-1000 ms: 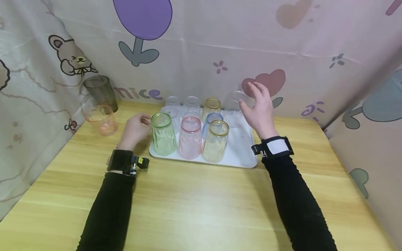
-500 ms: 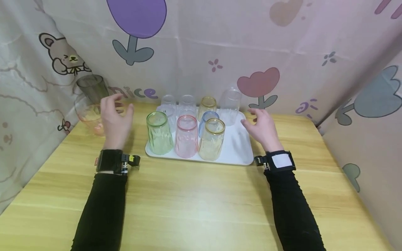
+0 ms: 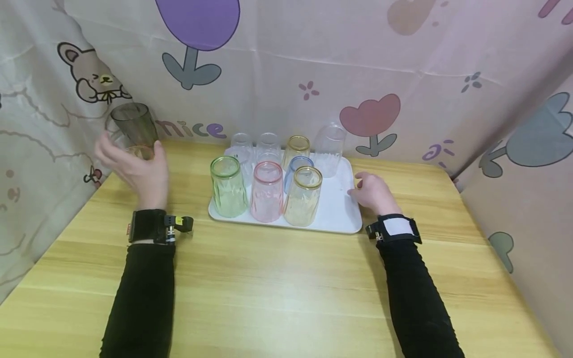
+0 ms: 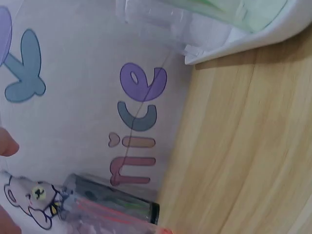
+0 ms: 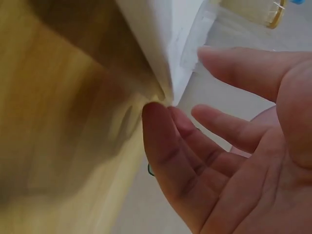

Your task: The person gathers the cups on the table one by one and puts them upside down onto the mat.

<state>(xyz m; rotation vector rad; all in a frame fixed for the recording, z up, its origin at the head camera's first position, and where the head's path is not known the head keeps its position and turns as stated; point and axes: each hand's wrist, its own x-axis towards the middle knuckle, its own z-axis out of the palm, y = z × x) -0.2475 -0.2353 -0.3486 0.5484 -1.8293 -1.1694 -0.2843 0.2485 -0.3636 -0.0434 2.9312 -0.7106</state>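
Observation:
My left hand (image 3: 136, 171) reaches with spread fingers to the pink-orange glass (image 3: 141, 151) at the far left, which it mostly hides. Just behind is a dark grey glass (image 3: 134, 122). In the left wrist view, fingertips (image 4: 7, 142) stand apart from the dark glass (image 4: 114, 195). At the white tray's (image 3: 337, 214) right side is my right hand (image 3: 373, 191). Its lower fingertips (image 5: 157, 114) touch the tray's edge, while the thumb stays off it. Upside-down-looking tumblers stand on the tray: green (image 3: 229, 194), pink (image 3: 267, 196) and yellow (image 3: 303, 201) in front.
Behind them on the tray are a blue-rimmed glass (image 3: 293, 174), an amber-rimmed glass (image 3: 297, 145) and several clear ones, including a tall clear glass (image 3: 330, 149) at the back right. A printed curtain (image 3: 277, 74) hangs along the wooden table's (image 3: 268, 288) back and sides.
My left hand has moved left from beside the green tumbler to the pink-orange glass. My right hand has come down from the tall clear glass to the tray's right edge.

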